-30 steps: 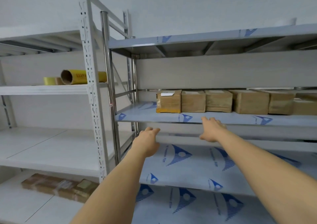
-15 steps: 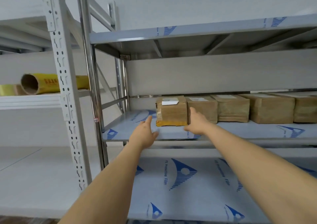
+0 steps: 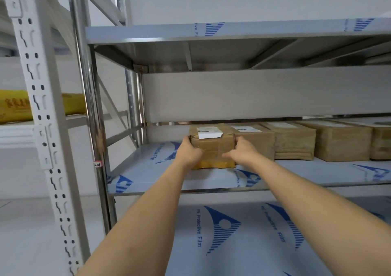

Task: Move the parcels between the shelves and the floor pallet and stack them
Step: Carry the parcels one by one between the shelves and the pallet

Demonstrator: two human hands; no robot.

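A row of brown taped parcels stands on the steel shelf (image 3: pixel 169 182) at chest height. The leftmost parcel (image 3: pixel 212 146) carries a white label on top and a yellow strip along its bottom edge. My left hand (image 3: pixel 189 152) grips its left side with the fingers curled round the front left corner. My right hand (image 3: pixel 241 152) grips its right side, fingers reaching in between it and the neighbouring parcel (image 3: pixel 257 140). The parcel sits on the shelf. More parcels (image 3: pixel 296 142) continue to the right.
A white perforated upright (image 3: pixel 40 127) and a chrome post (image 3: pixel 88 106) stand to the left. A yellow roll (image 3: pixel 14 106) lies on the white side shelf. Another steel shelf (image 3: pixel 232 32) hangs overhead, and a lower shelf (image 3: pixel 243 233) with blue-printed film lies under my arms.
I moved closer to the rack. Both hands rose from the shelf's front edge and closed on the two sides of the leftmost parcel.
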